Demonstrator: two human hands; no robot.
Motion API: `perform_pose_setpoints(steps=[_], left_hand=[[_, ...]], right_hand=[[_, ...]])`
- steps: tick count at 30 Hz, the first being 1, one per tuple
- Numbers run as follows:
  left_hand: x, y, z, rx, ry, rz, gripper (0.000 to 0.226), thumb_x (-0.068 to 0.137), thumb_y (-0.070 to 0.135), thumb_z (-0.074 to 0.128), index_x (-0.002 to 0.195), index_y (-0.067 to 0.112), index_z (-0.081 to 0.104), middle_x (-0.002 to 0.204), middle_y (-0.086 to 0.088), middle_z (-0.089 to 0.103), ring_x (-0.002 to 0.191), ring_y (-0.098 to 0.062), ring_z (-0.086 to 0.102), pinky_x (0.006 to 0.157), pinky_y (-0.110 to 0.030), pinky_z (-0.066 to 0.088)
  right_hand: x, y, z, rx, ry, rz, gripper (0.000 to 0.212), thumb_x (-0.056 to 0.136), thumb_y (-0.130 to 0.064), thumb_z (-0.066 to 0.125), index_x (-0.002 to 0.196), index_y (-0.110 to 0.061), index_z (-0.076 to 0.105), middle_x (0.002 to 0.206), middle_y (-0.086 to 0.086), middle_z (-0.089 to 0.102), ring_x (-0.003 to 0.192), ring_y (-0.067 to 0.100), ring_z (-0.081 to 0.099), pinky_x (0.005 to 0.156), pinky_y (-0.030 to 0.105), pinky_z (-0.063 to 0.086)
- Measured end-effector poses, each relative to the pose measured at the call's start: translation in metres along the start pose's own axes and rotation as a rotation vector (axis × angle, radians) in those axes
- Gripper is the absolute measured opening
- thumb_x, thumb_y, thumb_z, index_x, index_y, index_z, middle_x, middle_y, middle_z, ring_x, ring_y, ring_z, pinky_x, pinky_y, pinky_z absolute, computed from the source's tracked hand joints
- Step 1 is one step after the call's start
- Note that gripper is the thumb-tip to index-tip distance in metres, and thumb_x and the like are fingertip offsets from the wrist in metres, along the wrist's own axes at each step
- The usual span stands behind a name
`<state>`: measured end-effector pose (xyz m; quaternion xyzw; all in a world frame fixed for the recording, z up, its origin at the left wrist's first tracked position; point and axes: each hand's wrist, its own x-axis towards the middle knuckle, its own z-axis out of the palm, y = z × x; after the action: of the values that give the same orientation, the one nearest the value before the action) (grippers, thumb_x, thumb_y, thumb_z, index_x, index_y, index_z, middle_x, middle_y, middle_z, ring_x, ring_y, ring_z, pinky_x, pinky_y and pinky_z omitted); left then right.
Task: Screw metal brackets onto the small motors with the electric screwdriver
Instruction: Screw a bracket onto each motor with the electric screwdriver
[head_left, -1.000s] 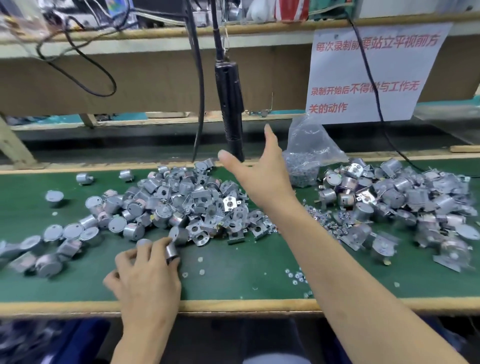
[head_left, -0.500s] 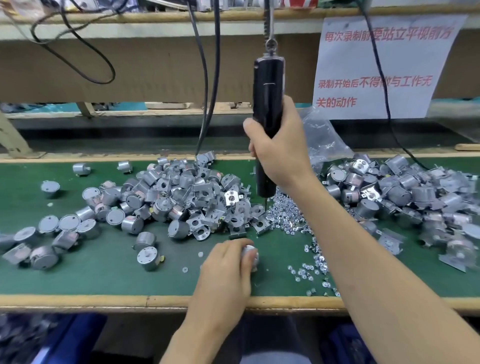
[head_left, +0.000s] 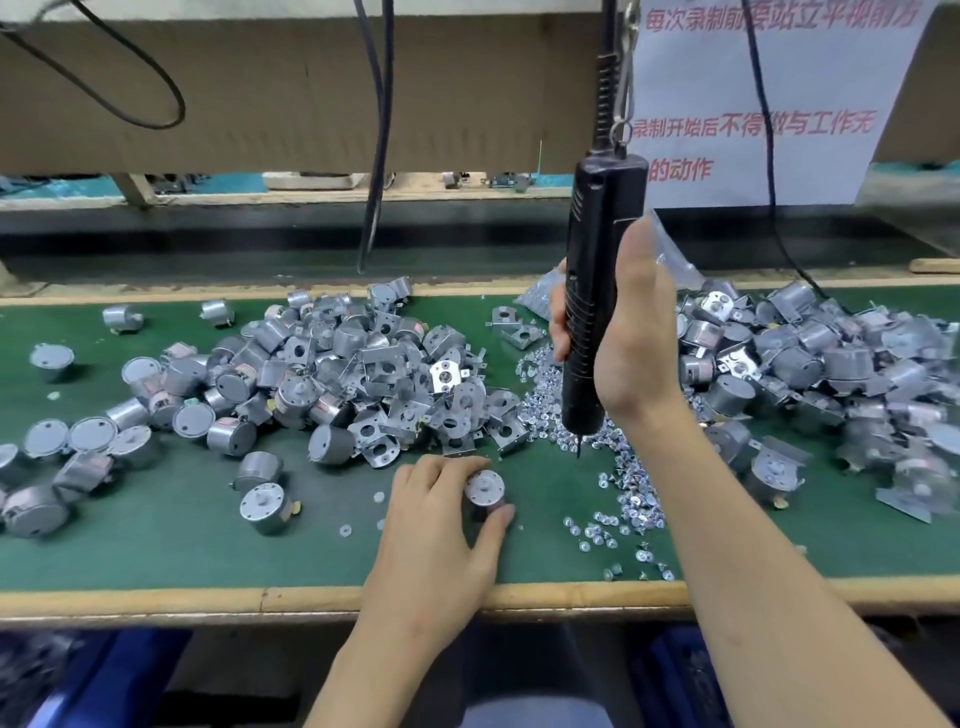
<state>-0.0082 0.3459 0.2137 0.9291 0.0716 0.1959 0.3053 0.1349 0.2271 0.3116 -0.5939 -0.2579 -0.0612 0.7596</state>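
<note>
The right hand (head_left: 631, 332) grips the upright screwdriver (head_left: 592, 291), its tip over the screws (head_left: 631, 499) on the green mat (head_left: 171, 545). The left hand (head_left: 436, 525) pinches a motor (head_left: 484, 489) standing near the front edge, before the bracket pile (head_left: 395, 384).

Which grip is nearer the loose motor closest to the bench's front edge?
Left. The left grip, holding another motor, sits just right of the loose motor; the right grip is farther right and back, around the electric screwdriver.
</note>
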Motion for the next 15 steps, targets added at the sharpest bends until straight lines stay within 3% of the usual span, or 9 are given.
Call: perform_pose_setpoints(steps=[4, 10, 15], left_hand=[[0.0001, 0.0026, -0.0006, -0.002, 0.012, -0.015, 0.034, 0.082, 0.044, 0.073, 0.109, 0.027, 0.061, 0.103, 0.016, 0.05, 0.103, -0.008, 0.046, 0.09, -0.017, 0.034], [-0.0026, 0.0033, -0.0057, -0.001, -0.008, 0.035, 0.033, 0.084, 0.024, 0.069, 0.116, 0.026, 0.061, 0.105, 0.017, 0.051, 0.108, -0.008, 0.046, 0.094, -0.006, 0.028], [-0.0014, 0.0034, -0.0051, -0.02, -0.011, 0.014, 0.031, 0.085, 0.027, 0.068, 0.115, 0.027, 0.061, 0.106, 0.017, 0.052, 0.108, -0.006, 0.046, 0.093, -0.009, 0.031]], right_hand=[[-0.0032, 0.0037, 0.0016, 0.01, 0.027, -0.006, 0.066, 0.094, -0.065, 0.031, 0.087, -0.005, 0.055, 0.061, 0.003, 0.057, 0.047, 0.023, 0.05, 0.046, 0.031, 0.043], [-0.0034, 0.0067, 0.0033, -0.016, 0.045, -0.022, 0.077, 0.094, -0.064, 0.029, 0.092, 0.01, 0.051, 0.062, 0.004, 0.058, 0.047, 0.021, 0.051, 0.045, 0.034, 0.044], [-0.0051, 0.0031, 0.0045, -0.02, 0.063, -0.025, 0.078, 0.094, -0.063, 0.029, 0.094, 0.012, 0.051, 0.064, 0.007, 0.057, 0.048, 0.022, 0.051, 0.046, 0.034, 0.044]])
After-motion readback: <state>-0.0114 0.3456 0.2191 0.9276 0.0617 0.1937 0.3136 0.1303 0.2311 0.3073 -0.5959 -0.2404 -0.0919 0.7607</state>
